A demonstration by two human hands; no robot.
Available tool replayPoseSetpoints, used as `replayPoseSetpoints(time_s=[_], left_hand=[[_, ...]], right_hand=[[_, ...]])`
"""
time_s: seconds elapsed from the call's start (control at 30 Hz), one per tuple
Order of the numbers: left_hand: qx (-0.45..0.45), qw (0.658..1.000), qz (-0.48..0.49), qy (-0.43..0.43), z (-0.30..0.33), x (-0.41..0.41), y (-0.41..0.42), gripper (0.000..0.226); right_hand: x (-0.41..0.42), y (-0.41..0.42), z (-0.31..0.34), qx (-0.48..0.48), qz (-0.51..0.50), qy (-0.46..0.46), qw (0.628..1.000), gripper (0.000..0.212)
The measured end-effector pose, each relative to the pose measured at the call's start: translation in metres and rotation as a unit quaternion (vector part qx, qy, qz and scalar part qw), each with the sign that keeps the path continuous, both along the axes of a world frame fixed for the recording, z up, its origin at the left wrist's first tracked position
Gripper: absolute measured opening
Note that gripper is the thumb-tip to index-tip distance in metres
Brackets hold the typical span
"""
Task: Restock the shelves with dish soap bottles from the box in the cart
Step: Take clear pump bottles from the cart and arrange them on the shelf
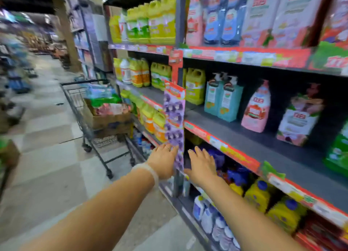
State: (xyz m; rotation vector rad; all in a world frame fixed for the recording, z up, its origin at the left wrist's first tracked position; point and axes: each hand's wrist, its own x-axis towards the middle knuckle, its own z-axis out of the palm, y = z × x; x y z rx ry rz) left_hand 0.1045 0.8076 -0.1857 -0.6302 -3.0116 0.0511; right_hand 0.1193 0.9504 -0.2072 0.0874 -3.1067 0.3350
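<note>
Dish soap bottles (111,109): in the cardboard box (109,118) riding in the cart (88,122), up the aisle and well apart from both hands — labels too blurred to read.
Left hand (163,161): empty, fingers straight, fingertips touching the hanging purple strip (174,122) on the shelf post.
Right hand (202,166): empty, fingers spread and relaxed, held in front of the lower shelf bay just beside the post.
Middle shelf (254,137): mostly bare front, a few teal and pink bottles set far back — likely the gap to fill.
Step, as judged: nothing carried; next bottles yet to be fetched from the box.
Risk: snagging the purple strip with the left arm when turning toward the cart, pulling it off its hook.
Risk: knocking the yellow bottles (273,203) on the lower shelf if the right hand swings wide.
Risk: cart parked tight against the shelving, so an awkward reach into the box.
</note>
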Motion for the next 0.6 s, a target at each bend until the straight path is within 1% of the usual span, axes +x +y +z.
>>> replayPoseSetpoints(time_s=[0.2,0.33,0.43,0.6], left_hand=[[0.018,0.994,0.102,-0.023,0.0,-0.023,-0.137,0.072],[0.021,0.985,0.164,-0.05,-0.016,-0.049,-0.208,0.074],[0.02,0.979,0.198,-0.045,-0.022,-0.085,-0.257,0.074],[0.004,0.972,0.232,-0.035,-0.014,-0.169,-0.332,0.08]], right_hand=[[-0.061,-0.136,0.006,0.016,0.098,0.021,0.995,0.072],[-0.104,-0.215,-0.003,0.025,0.161,0.003,0.987,0.074],[-0.148,-0.267,-0.007,0.035,0.186,-0.021,0.982,0.075],[-0.241,-0.342,-0.004,0.016,0.215,-0.036,0.976,0.072]])
